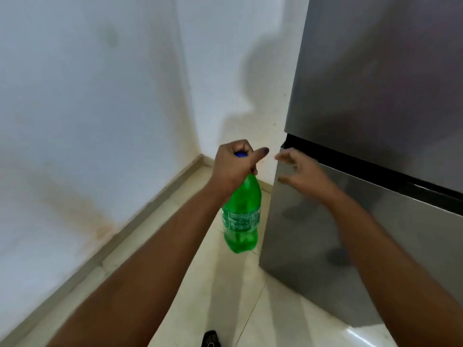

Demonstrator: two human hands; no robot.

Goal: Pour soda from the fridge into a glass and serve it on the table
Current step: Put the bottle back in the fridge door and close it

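A green plastic soda bottle [242, 216] with a blue cap hangs upright above the floor, left of the fridge. My left hand [234, 164] is shut around its neck, and the cap peeks out between my fingers. My right hand [302, 172] is empty with its fingers spread, right at the left edge of the grey fridge's lower door [350, 234]. Both fridge doors look closed. No glass or table is in view.
A white stained wall [87, 108] runs along the left and meets another wall in a corner behind the bottle. Pale floor tiles [225, 296] lie below. A small dark object [210, 339] sits on the floor at the bottom edge.
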